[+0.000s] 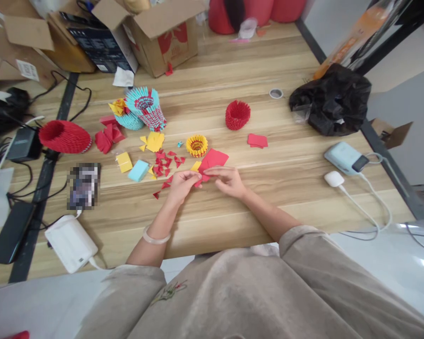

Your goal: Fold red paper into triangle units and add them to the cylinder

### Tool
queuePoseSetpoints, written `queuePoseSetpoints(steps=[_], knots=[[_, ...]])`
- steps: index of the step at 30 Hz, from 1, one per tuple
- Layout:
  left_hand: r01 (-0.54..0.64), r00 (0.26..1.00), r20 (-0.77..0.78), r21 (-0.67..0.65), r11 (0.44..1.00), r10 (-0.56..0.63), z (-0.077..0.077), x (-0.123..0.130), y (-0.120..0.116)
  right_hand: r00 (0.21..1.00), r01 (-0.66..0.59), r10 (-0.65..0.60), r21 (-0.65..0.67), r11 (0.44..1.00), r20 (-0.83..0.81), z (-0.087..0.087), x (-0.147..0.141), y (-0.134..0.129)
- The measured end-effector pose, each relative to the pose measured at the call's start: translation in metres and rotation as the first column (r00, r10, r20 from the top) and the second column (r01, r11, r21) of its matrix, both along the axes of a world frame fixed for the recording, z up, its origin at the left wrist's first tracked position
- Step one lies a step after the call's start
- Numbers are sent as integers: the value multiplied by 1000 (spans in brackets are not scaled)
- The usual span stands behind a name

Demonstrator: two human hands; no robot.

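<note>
Head view: the two hands meet above the near part of the table [212, 221], with a small red paper piece [199, 182] between their fingertips. The left hand [184, 184] is closed in a pinch, thumb and forefinger brought together on that piece; the right hand [231, 181] has its fingers extended toward it from the other side, the forefinger tip at the paper and the thumb apart (no firm grip is seen on this side). The governing relation is that of the red sheets [215, 159] to the hands: they lie flat just beyond the fingertips, their long axis slanting from near left to far right, and the right hand is the nearer, its fingers along their near edge. A yellow slip [195, 165] lies at their left edge, and a yellow ring of folded paper [197, 146] stands just beyond it. Red folded triangles [162, 164] are scattered beyond and to the left of the left hand; whether the pinched piece is folded in the same way cannot be told at this size.
</note>
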State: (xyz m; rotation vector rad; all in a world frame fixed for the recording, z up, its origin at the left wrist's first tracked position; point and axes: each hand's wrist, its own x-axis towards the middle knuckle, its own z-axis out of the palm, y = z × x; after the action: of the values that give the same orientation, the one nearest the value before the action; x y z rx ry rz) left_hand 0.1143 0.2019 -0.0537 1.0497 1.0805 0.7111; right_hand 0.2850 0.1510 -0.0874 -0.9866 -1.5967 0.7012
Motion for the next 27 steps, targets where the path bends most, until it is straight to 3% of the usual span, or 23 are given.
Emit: queuePoseSetpoints(steps=[3, 6, 15, 22, 25, 27], knots=[[33, 998, -52, 134, 990, -27, -1, -1, -2, 975, -25, -33, -255, 967, -221, 2, -4, 0], [78, 995, -74, 222, 972, -63, -2, -1, -6, 935, -97, -43, -371, 924, -352, 1, -9, 2], [89, 994, -92, 328, 941, -62, -6, 0, -11, 874, -145, -62, -380, 914, -482, 4, -10, 7], [367, 915, -251, 192, 910, -316, -4, -1, -9, 919, -132, -9, -328, 936, -395, 3, -9, 5], [324, 936, -195, 146, 935, -294, -2, 1, -9, 947, -105, 3, -300, 948, -322, 2, -10, 5], [221, 970, -121, 92, 971, -210, 0, 2, -9, 967, -18, -52, -270, 963, -249, 1, -10, 5]])
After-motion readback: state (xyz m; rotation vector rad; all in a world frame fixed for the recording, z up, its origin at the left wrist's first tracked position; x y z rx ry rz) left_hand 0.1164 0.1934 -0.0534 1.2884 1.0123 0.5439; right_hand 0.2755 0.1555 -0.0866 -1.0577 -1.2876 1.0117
